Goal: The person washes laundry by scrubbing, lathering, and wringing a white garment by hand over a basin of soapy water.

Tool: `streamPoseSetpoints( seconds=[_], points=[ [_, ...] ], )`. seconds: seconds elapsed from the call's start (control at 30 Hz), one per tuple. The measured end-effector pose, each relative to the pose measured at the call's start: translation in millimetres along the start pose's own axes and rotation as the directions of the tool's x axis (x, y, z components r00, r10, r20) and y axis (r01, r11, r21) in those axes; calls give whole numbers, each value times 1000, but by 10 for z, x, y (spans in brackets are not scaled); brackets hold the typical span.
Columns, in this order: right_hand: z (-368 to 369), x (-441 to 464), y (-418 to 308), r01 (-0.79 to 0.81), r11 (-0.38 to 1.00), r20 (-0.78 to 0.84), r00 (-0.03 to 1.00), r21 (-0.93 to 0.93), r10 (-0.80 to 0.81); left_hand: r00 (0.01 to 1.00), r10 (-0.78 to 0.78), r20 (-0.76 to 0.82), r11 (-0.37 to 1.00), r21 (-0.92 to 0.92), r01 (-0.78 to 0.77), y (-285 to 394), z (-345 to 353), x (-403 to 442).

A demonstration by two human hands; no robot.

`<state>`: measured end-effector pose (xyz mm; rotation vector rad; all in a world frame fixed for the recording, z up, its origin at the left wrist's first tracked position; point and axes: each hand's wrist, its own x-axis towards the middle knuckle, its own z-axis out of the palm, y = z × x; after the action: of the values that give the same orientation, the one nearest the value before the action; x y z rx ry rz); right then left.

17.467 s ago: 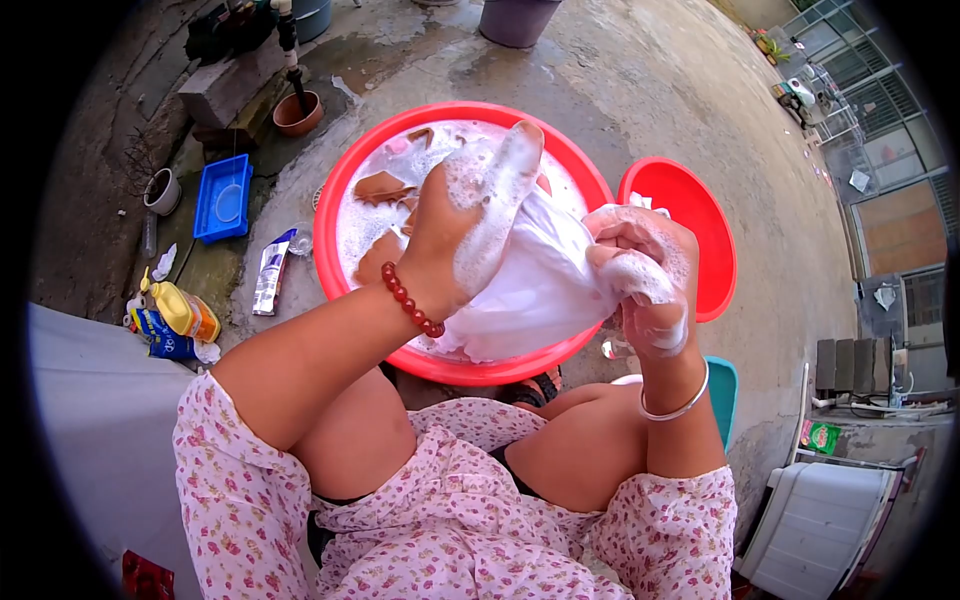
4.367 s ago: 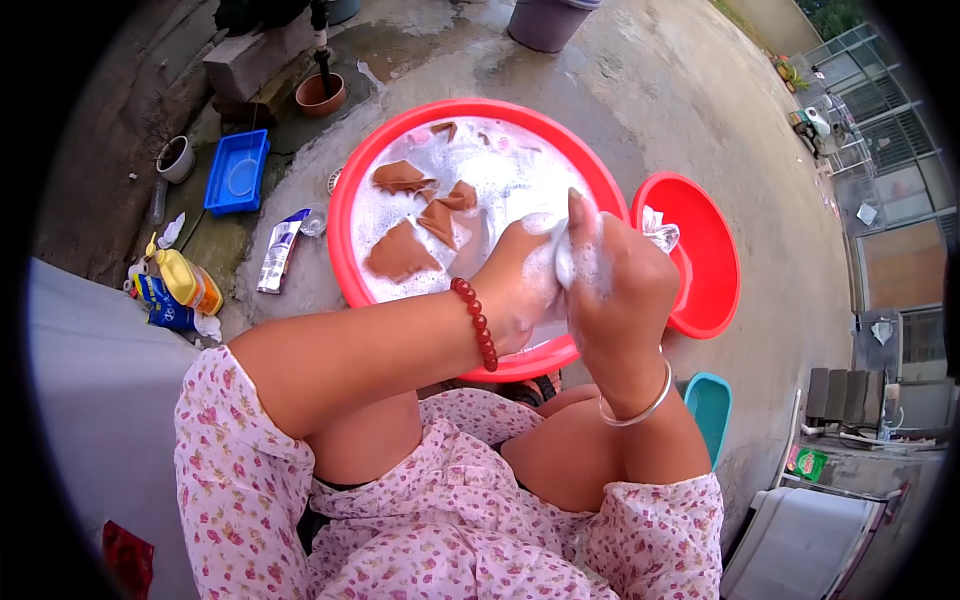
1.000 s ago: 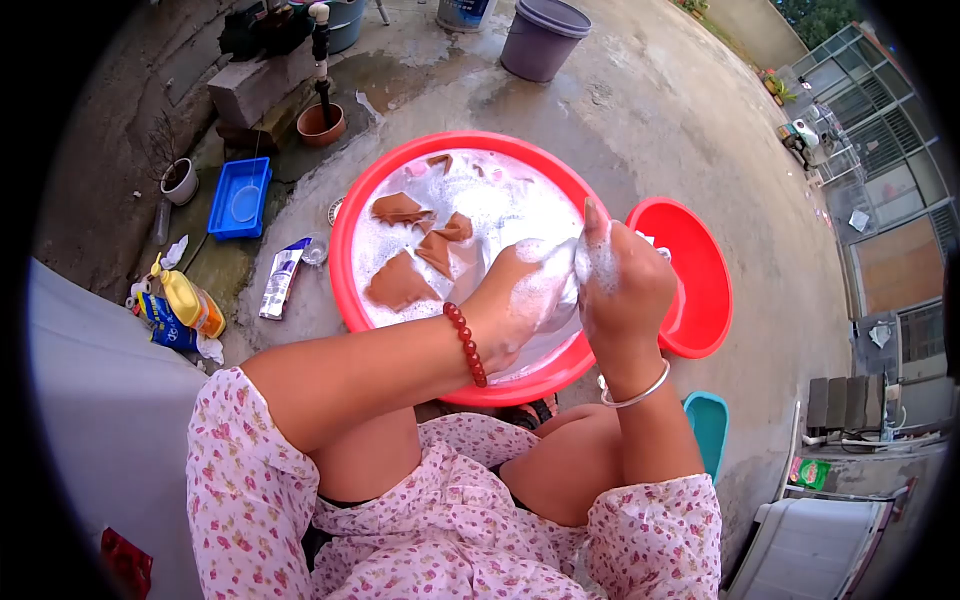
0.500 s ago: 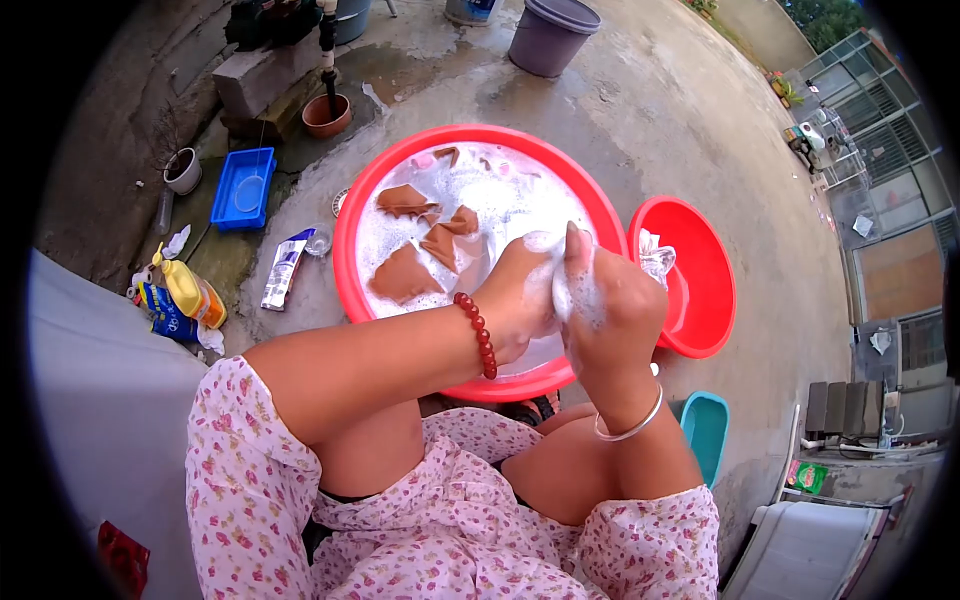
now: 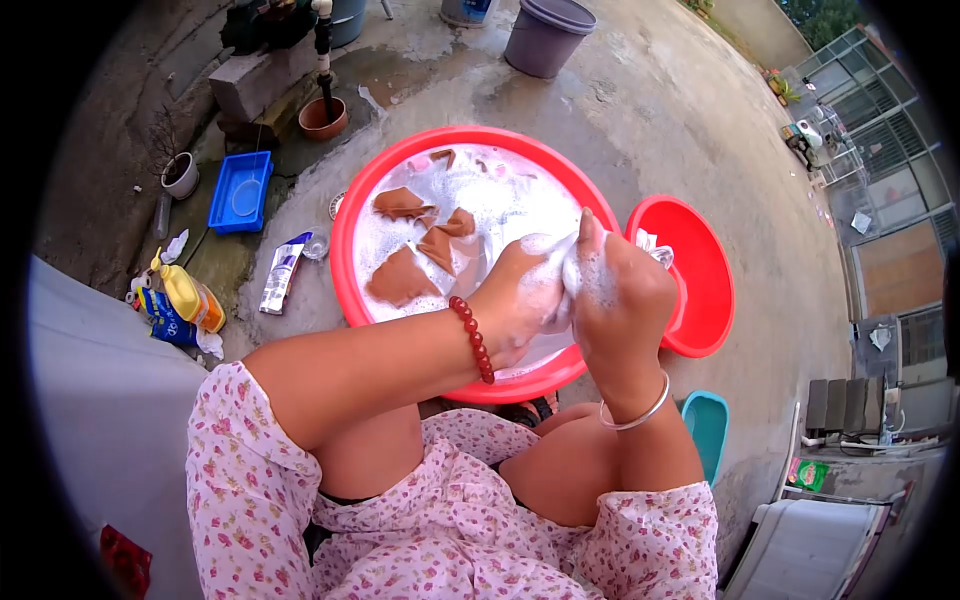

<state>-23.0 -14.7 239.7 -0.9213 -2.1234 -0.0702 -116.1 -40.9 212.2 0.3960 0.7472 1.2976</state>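
Observation:
Both hands are closed on a white, suds-covered cloth held above the front right of a large red basin. My left hand, with a red bead bracelet at the wrist, grips it from the left. Facing it, my right hand is wrapped round the other part, thumb pointing up, a silver bangle on that wrist. Foam coats the fingers and hides much of the cloth. In the basin, brown fabric pokes out of foamy water in several folds.
Against the large basin's right side stands a smaller red basin with white cloth at its edge. A teal tub is near my right knee. To the left are a yellow bottle, a purple-and-white packet and a blue tray; a purple bucket stands behind.
My right hand has shifted slightly right, and a little more of the white cloth shows between the hands. My left hand has hardly moved. Both remain closed on the cloth.

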Motion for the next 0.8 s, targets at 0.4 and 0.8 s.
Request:
streamPoseSetpoints(
  seconds=[0.4,0.8],
  points=[
    [10,-82,-87,41,999,33,999,30,-41,999,-37,19,999,-25,38,8,-63,-28],
    [13,27,147,-158,987,41,987,8,157,999,-27,29,999,21,26,-115,-61,15]
  ],
)
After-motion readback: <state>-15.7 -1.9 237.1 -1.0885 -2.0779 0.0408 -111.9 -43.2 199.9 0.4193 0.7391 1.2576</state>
